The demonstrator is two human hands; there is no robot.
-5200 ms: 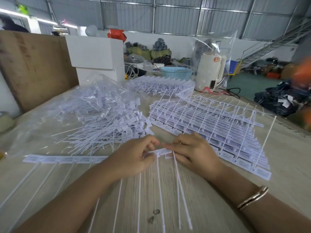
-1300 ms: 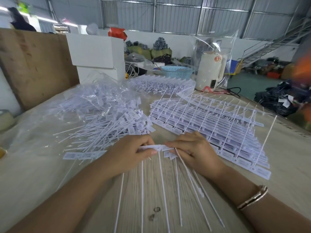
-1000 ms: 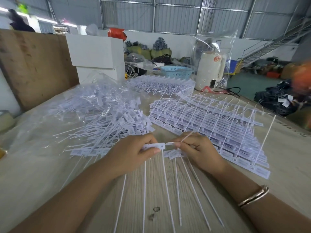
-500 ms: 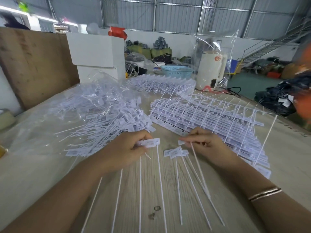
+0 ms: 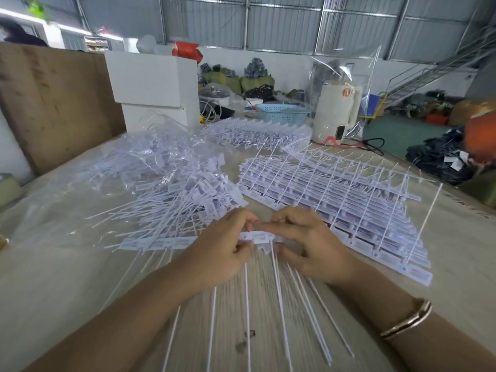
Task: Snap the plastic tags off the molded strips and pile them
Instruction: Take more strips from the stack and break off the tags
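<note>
A white molded strip of tags lies across the wooden table, its thin tails running toward me. My left hand pinches the strip's right end. My right hand pinches the end tag on that strip, fingertips nearly meeting those of the left. Several snapped-off tags lie loose under and below the right hand. A pile of loose tags sits behind the left hand. A stack of uncut strips lies to the right.
A clear plastic bag with more tags lies at the left. Another stack of strips, a white box, a blue basket and a white kettle stand at the far edge. A wooden board leans at the left.
The strip has shortened from the right as tags came off. Half a second ago my right hand laid a tag down apart from the left; now both hands meet again on the strip's end.
</note>
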